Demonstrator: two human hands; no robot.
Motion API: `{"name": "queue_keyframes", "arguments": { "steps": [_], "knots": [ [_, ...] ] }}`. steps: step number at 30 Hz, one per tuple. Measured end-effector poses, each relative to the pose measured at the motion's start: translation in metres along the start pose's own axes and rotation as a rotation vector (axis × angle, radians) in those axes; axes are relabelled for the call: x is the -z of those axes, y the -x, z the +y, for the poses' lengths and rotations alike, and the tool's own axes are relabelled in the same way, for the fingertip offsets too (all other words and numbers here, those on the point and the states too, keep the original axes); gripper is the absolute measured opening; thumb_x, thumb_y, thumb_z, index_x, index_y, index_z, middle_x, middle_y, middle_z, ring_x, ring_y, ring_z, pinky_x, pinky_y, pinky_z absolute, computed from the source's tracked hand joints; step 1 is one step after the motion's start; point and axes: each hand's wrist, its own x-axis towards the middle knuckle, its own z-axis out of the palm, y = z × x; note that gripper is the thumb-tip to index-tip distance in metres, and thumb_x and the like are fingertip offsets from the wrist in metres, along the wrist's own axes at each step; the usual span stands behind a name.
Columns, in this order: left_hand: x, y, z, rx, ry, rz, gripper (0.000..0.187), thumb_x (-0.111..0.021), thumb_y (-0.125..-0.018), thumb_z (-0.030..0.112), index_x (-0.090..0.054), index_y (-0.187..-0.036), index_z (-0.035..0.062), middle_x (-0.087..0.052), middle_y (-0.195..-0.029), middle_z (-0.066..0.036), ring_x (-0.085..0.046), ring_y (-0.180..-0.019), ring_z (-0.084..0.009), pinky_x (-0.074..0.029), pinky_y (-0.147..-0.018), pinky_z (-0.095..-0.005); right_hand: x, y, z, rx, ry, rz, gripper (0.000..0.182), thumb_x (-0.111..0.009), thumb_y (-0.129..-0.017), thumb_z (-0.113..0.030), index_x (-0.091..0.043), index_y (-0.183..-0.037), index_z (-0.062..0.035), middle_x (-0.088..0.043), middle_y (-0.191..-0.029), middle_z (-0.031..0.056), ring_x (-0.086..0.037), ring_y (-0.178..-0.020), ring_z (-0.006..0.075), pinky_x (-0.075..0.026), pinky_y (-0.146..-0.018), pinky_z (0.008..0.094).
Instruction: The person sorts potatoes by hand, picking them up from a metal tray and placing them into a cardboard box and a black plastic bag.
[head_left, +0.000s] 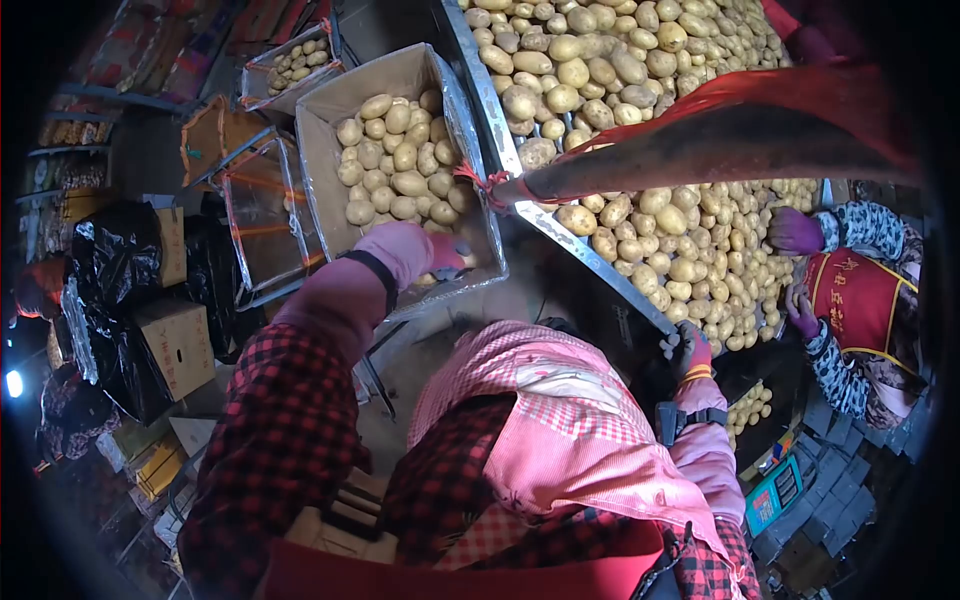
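Note:
My left hand [445, 252], in a pink and grey glove, reaches into a plastic-lined cardboard box [318, 165] of potatoes [405, 155]. Its fingers are bent around a potato [467, 258] near the box's front right corner; the hand partly covers it. At the lower corner of a metal-rimmed sorting table [590, 262] is my right hand [688, 350], also gloved. Its dark-tipped fingers are curled beside the rim, close to the table's potatoes [690, 270]; what they hold, if anything, is hidden.
A dark pole [700, 170] wrapped in red plastic crosses above the table. Across it stands a co-worker with purple gloves [797, 232]. Left of the box are a wire-framed crate [265, 215], a smaller potato box [290, 72] and cartons [175, 345] with black plastic.

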Motion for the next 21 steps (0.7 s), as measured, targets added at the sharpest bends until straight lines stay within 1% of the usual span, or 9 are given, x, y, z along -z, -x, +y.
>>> {"name": "queue_keyframes", "arguments": {
  "steps": [1,3,6,9,10,14,18,21],
  "knots": [
    [0.005,-0.003,-0.002,0.015,-0.013,-0.008,0.062,-0.067,-0.081,0.054,-0.063,-0.124,0.0094,-0.071,-0.104,-0.01,-0.068,-0.096,-0.0279,-0.052,-0.085,-0.0395,0.002,-0.001,0.0,-0.004,0.0,-0.041,0.02,-0.054,-0.096,-0.026,-0.059,-0.108,-0.0099,-0.055,-0.074,0.0017,-0.055,-0.061,0.0146,-0.052,-0.055,0.0294],
    [0.016,0.021,0.023,0.042,-0.046,0.024,0.061,-0.067,-0.081,0.054,-0.063,-0.124,0.0093,-0.071,-0.105,-0.01,-0.068,-0.096,-0.0277,-0.052,-0.085,-0.0393,0.007,-0.005,0.001,-0.009,0.001,-0.116,0.019,-0.054,-0.097,-0.026,-0.058,-0.107,-0.0099,-0.056,-0.074,0.0018,-0.055,-0.061,0.0145,-0.051,-0.055,0.0292],
    [0.029,0.048,0.055,0.1,-0.126,0.074,0.061,-0.067,-0.081,0.053,-0.063,-0.124,0.0091,-0.071,-0.105,-0.01,-0.068,-0.097,-0.0275,-0.052,-0.085,-0.0391,-0.008,0.01,-0.007,-0.015,-0.035,-0.001,0.018,-0.055,-0.097,-0.025,-0.058,-0.104,-0.01,-0.055,-0.072,0.002,-0.055,-0.061,0.0154,-0.05,-0.053,0.0288],
    [0.034,0.059,0.077,0.156,-0.213,0.1,0.061,-0.068,-0.081,0.052,-0.063,-0.123,0.009,-0.071,-0.106,-0.01,-0.068,-0.097,-0.0272,-0.052,-0.086,-0.0389,-0.005,0.006,-0.006,-0.019,-0.023,-0.059,0.017,-0.055,-0.096,-0.026,-0.057,-0.103,-0.0104,-0.056,-0.072,0.0029,-0.056,-0.061,0.0173,-0.049,-0.053,0.0288],
    [0.035,0.064,0.084,0.172,-0.241,0.108,0.061,-0.068,-0.081,0.052,-0.063,-0.123,0.0089,-0.071,-0.106,-0.01,-0.068,-0.097,-0.0271,-0.052,-0.086,-0.0389,-0.004,0.007,-0.006,-0.013,-0.013,-0.033,0.017,-0.055,-0.096,-0.026,-0.057,-0.103,-0.0109,-0.057,-0.073,0.0034,-0.057,-0.062,0.0186,-0.049,-0.053,0.0291],
    [0.034,0.078,0.102,0.227,-0.325,0.108,0.061,-0.068,-0.081,0.051,-0.062,-0.123,0.0087,-0.071,-0.107,-0.01,-0.068,-0.098,-0.0268,-0.052,-0.086,-0.0386,-0.002,0.006,-0.003,0.002,0.011,-0.044,0.016,-0.054,-0.097,-0.027,-0.057,-0.101,-0.0112,-0.056,-0.069,0.003,-0.058,-0.059,0.0193,-0.047,-0.049,0.0281],
    [0.036,0.11,0.137,0.344,-0.389,0.133,0.06,-0.069,-0.081,0.051,-0.062,-0.123,0.0085,-0.071,-0.107,-0.01,-0.068,-0.099,-0.0264,-0.052,-0.087,-0.0383,0.006,-0.006,0.0,-0.06,-0.023,-0.119,0.018,-0.054,-0.097,-0.028,-0.057,-0.101,-0.0109,-0.056,-0.069,0.0024,-0.058,-0.059,0.0192,-0.045,-0.049,0.0281],
    [0.039,0.122,0.16,0.429,-0.379,0.16,0.06,-0.069,-0.081,0.05,-0.062,-0.123,0.0084,-0.071,-0.108,-0.01,-0.068,-0.099,-0.0262,-0.052,-0.087,-0.0381,0.001,-0.002,-0.006,-0.089,0.017,-0.034,0.019,-0.054,-0.097,-0.028,-0.057,-0.101,-0.0099,-0.055,-0.069,0.0026,-0.058,-0.059,0.0197,-0.045,-0.049,0.0278]
  ]
}}
